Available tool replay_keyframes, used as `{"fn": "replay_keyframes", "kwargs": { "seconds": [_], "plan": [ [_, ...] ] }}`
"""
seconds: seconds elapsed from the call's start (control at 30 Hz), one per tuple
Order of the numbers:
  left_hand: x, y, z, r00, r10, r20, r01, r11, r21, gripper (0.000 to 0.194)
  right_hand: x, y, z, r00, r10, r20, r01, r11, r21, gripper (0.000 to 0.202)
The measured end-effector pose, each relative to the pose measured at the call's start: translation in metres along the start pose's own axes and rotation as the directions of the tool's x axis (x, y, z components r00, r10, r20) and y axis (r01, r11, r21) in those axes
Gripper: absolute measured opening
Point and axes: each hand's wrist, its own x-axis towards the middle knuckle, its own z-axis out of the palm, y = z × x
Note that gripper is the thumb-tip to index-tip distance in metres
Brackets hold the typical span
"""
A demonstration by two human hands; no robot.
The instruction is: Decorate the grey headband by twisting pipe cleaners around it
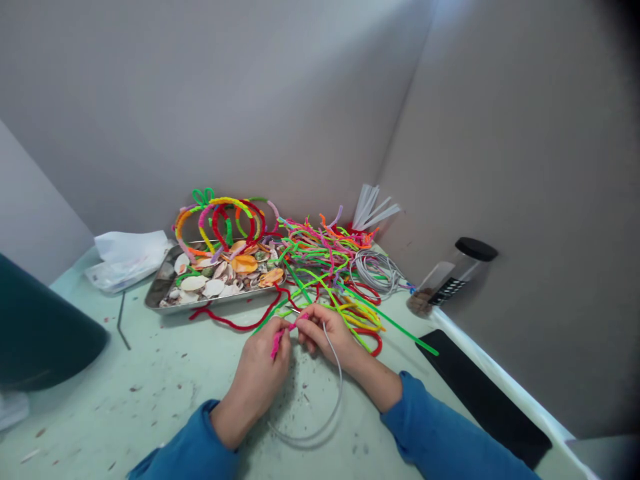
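Observation:
My left hand (266, 360) pinches a short pink fuzzy strand (277, 343), whose lower end sticks out below the fingers. Touching it from the right, my right hand (320, 328) has its fingertips closed on the other end of the same strand. A thin grey cord (340, 393) runs out from my right hand and curves down to the table beneath both hands. Just above the fingertips a small dark pointed thing shows, too small to make out. Behind the hands lies a heap of coloured pipe cleaners (325, 250).
A metal tray (187, 305) of shells stands behind on the left, with colourful fuzzy rings (233, 203) over it. Coiled grey cord (377, 273), a clear jar (453, 277) and a black mat (485, 393) are right. A dark green object (45, 327) and white packet (130, 257) are left.

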Motion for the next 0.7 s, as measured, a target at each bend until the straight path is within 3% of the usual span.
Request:
{"fn": "replay_keyframes", "kwargs": {
  "seconds": [0.5,0.7],
  "plan": [
    [0.0022,-0.0052,0.0029,0.995,0.095,-0.009,-0.095,0.990,-0.104,0.024,0.0006,-0.0007,0.0001,0.999,0.036,0.015,-0.037,0.997,0.074,0.028],
    [0.0016,-0.0038,0.0002,1.000,0.007,-0.002,-0.007,1.000,0.007,0.024,-0.0005,-0.0033,0.0006,0.999,0.047,0.026,-0.048,0.998,0.049,0.030]
  ]
}}
